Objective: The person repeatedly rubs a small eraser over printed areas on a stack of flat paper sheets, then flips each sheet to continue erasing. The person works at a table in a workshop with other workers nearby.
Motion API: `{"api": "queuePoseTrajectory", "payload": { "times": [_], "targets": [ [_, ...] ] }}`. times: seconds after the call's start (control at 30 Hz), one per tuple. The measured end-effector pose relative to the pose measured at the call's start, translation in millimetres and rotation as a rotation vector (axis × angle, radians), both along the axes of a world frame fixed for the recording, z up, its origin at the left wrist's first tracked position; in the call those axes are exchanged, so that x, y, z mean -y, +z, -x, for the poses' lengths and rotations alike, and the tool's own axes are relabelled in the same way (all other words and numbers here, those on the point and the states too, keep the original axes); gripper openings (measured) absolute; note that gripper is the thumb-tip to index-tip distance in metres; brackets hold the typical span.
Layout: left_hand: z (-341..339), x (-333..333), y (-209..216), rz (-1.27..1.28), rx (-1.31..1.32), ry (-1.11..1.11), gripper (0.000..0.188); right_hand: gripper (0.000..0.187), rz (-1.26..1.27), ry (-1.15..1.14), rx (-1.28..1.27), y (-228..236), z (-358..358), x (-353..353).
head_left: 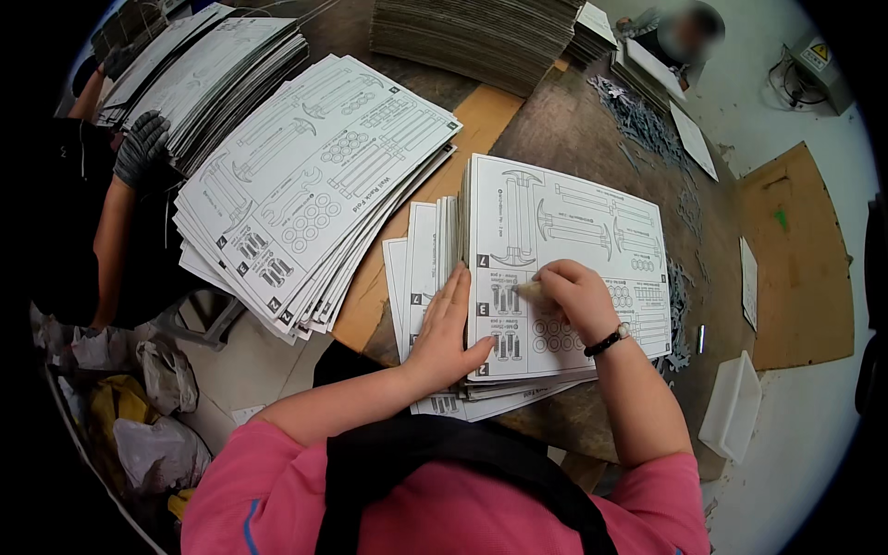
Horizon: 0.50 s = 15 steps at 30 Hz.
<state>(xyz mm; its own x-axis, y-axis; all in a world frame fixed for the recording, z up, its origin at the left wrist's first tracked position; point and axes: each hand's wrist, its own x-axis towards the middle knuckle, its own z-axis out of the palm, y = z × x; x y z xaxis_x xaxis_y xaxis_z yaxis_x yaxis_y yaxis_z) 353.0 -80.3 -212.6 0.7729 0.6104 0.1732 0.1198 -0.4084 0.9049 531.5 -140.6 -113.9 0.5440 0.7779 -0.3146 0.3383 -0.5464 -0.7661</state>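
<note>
Under both hands lay a stack of printed white sheets (564,231), each marked with outlines of tools, bolts and rings, resting on a worn brown table (573,120). Left hand (447,326) lay flat and unclenched, fingers extended, along the near left edge of the top sheet, thumb pressed on the sheet's lower margin; it gripped nothing. Right hand (575,296) was curled into a loose fist on the sheet's middle, fingertips pinched on a small pale object (529,289) whose tip touched the printed surface. What kind of object it was could not be determined. A dark watch (610,339) sat on the right wrist.

Just left of the left hand, several more sheets (418,268) stood fanned out from beneath the stack. Farther left and away from the person, a second large pile of the same printed sheets (314,185) was spread in a slanted fan, overhanging a bare wooden board (462,139). Beyond that, a third pile (213,74) lay near a co-worker's grey-gloved hand (141,148).

Beyond the right hand, grey scraps (638,120) were scattered across the table. To the right of the right forearm, a white plastic tray (733,407) sat off the table's edge. Beyond the stack, a tall pile of brown cardboard (472,37) occupied the far side of the table.
</note>
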Motion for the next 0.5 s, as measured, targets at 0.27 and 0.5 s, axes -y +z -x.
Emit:
{"api": "queuePoseTrajectory", "payload": {
  "times": [0.27, 0.5],
  "targets": [
    [-1, 3, -1, -0.015, 0.016, 0.024, 0.086, 0.019, 0.033, 0.494, 0.759, 8, 31, -8],
    [-2, 1, -1, -0.018, 0.004, 0.015, 0.086, 0.022, -0.062, 0.059, 0.044, -7, 21, 24]
  ]
}}
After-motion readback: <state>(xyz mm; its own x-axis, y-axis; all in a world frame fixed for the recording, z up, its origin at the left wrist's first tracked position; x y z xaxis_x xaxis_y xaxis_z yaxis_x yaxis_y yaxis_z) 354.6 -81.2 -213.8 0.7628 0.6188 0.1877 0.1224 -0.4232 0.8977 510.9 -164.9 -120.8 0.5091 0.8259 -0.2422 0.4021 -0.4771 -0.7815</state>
